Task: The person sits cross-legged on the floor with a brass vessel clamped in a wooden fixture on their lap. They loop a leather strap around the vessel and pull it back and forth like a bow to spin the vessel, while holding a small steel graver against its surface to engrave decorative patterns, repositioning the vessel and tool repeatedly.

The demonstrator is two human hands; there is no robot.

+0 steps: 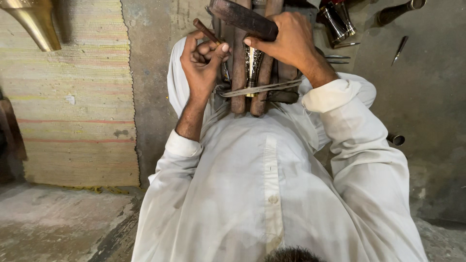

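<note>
My left hand (203,60) grips a thin brown rod-like tool (206,31) and points it down at a small engraved brass piece (252,65). That piece sits clamped between dark wooden bars (239,73) in front of my lap. My right hand (287,36) holds a dark wooden mallet (241,18) over the bars, its thumb against the top of the brass piece. A flat metal strip (262,88) lies across the bars just below the piece. Both my arms wear white sleeves.
A woven striped mat (73,97) covers the floor at left, with a brass cone-shaped object (34,22) at its top corner. Engraved metal cups (336,19), a small metal tube (397,139) and thin pointed tools (400,47) lie on the grey concrete floor at right.
</note>
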